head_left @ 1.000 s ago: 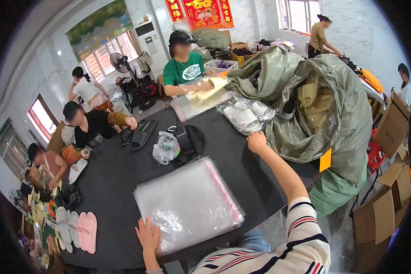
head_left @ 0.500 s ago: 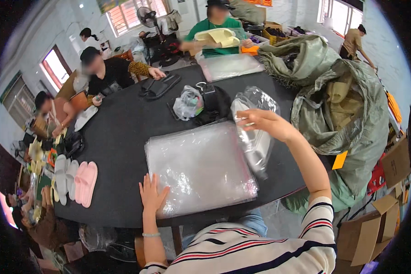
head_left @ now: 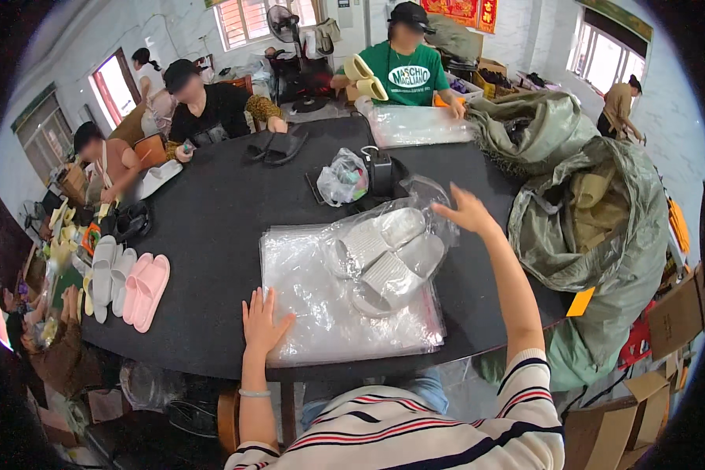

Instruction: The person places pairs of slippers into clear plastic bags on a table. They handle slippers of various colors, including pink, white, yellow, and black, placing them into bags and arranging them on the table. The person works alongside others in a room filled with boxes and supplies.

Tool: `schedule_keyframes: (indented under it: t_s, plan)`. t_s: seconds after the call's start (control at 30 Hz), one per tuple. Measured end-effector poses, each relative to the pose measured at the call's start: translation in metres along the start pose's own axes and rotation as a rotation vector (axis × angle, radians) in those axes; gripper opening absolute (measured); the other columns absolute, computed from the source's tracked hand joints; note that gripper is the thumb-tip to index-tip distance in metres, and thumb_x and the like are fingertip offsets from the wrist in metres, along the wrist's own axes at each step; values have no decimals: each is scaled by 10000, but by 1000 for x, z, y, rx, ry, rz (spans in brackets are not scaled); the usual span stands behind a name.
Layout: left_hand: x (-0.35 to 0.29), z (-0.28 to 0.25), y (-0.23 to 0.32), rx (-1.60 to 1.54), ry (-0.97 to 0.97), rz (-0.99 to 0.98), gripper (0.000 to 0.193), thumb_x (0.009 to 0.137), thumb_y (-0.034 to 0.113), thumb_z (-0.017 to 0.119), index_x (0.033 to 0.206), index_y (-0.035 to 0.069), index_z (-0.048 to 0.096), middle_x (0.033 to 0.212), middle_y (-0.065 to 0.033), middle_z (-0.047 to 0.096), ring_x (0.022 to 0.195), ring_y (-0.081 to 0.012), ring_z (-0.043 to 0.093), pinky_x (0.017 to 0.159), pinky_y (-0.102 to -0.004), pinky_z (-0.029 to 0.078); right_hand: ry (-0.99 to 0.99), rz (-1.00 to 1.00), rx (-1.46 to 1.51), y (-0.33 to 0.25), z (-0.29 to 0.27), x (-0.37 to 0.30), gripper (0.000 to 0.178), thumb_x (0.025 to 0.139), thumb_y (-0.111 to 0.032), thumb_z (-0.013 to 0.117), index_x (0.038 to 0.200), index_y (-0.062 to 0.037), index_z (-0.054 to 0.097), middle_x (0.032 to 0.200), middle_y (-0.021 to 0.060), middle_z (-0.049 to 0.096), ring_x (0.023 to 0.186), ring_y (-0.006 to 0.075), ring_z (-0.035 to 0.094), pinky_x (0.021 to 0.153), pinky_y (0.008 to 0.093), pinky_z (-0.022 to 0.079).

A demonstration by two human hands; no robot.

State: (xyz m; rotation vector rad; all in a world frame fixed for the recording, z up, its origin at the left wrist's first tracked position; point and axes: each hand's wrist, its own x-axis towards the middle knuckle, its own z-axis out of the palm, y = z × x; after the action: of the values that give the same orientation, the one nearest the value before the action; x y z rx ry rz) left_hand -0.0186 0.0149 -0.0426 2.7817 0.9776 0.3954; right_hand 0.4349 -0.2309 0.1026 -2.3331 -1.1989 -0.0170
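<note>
Two pale grey slippers [head_left: 385, 274], ribbed, open-toed, inside clear bag [head_left: 424, 192]

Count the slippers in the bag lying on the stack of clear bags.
2, side by side inside the clear bag: the farther slipper and the nearer slipper. Both show, and none seem hidden.

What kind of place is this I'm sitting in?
Probably a small footwear-packing workshop: a pair of pale slippers in clear plastic lies on a stack of clear bags, loose slippers stand on the big black table, and a large olive sack stands alongside.
</note>
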Motion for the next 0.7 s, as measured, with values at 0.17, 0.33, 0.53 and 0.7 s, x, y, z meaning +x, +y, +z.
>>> schedule_keyframes:
  t_s: [0.17, 0.33, 0.53, 0.7]
  plan:
    - [-3, -3, 2, 24, -23, -31, 890, 840, 636, 554, 1479, 61, 325, 1502, -250, 312, 1416, -358, 267, 1160, -520, 130, -424, -46, 705, 23, 16, -6, 410, 940, -375, 615, 1087, 4, 669, 932, 82, 699, 872, 151, 636, 822, 308, 496]
    - [-2, -3, 0, 89, -42, -22, 900, 854, 668, 500, 1488, 61, 303, 1506, -251, 304, 1431, -347, 237, 1165, -510, 121, -330, -277, 871, -43, -20, 1, 406, 1001, -358, 494, 884, -18, 682, 1003, 90, 676, 906, 146, 590, 825, 303, 472]
    - [-4, -8, 0, 40, -20, -28, 911, 852, 693, 479, 1493, 73, 298, 1505, -253, 304, 1427, -355, 250, 1166, -515, 110, -584, -455, 1401, -139, -48, 9, 490, 1017, -421, 400, 1046, -2, 652, 1370, 212, 498, 1281, 319, 475, 1008, 493, 434]
    - [-8, 2, -13, 74, 47, 39, 899, 794, 599, 624, 1471, 73, 353, 1489, -232, 347, 1414, -346, 284, 1155, -529, 157, -553, -659, 1524, -197, -40, 12, 537, 1020, -453, 369, 1189, 2, 598, 1470, 214, 392, 1374, 320, 360, 1084, 513, 329]
